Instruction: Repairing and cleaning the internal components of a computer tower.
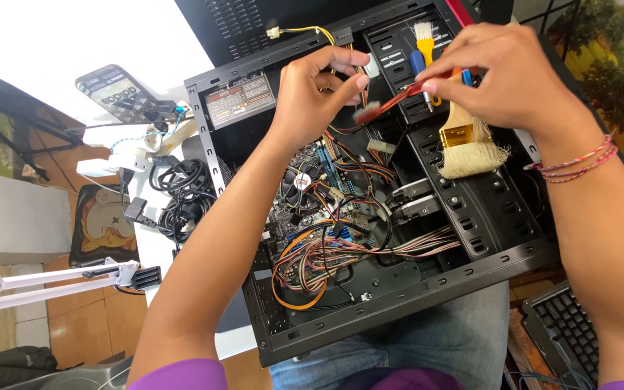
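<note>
An open black computer case (427,303) rests on my lap, its motherboard (312,195) and a tangle of coloured wires (334,253) exposed. My left hand (312,90) hovers over the case's upper part, fingers pinched on a connector or wire end. My right hand (507,76) holds a thin red-handled brush (391,101), its tip near my left fingers. A wide flat paintbrush (467,144) with pale bristles lies on the drive bay below my right hand. A small yellow brush (425,40) lies further up in the case.
A black power cable coil (182,191) and a white power strip (160,137) lie left of the case on a white table. A dark phone-like device (113,90) sits behind them. A black keyboard (568,328) is at lower right. A white lamp arm (45,278) reaches in from the left.
</note>
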